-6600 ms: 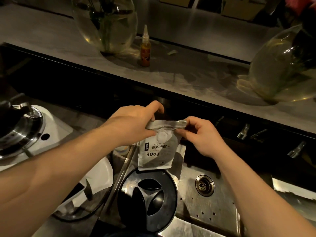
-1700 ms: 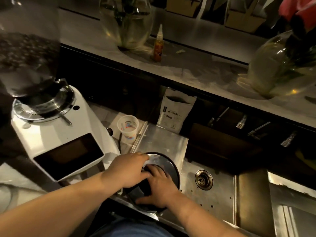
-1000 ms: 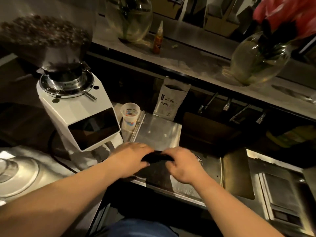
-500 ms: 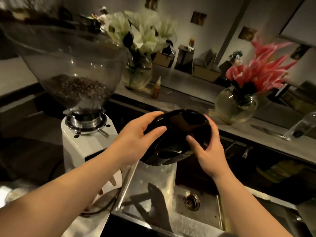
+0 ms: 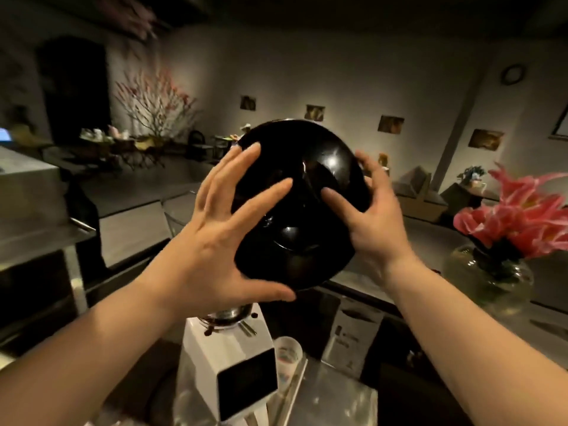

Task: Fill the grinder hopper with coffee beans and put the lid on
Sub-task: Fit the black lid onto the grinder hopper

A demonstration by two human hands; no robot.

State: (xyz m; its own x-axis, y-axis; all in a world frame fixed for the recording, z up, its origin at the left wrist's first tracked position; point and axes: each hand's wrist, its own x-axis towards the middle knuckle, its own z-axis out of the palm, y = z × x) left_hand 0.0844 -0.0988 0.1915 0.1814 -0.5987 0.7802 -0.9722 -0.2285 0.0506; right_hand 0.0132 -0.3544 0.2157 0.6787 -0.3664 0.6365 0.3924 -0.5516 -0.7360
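A glossy black round lid (image 5: 299, 155) is held up in front of me, tilted, above the white grinder (image 5: 229, 345). My left hand (image 5: 215, 241) grips its left side, with spread fingers on top and the thumb under the rim. My right hand (image 5: 375, 222) holds the right side, fingers round the far edge and thumb on top. The lid and my hands hide nearly all of the clear hopper; only the metal collar (image 5: 229, 315) at its base shows. The white coffee bean bag (image 5: 353, 339) stands to the right of the grinder.
A small plastic cup (image 5: 287, 355) stands beside the grinder on a steel surface (image 5: 338, 404). A glass vase with pink flowers (image 5: 495, 281) sits on the raised counter at the right. A steel shelf (image 5: 27, 216) is at the left.
Both hands have raised the lid from chest height to above the grinder and moved it left over the hopper. My view has tilted up toward the room.
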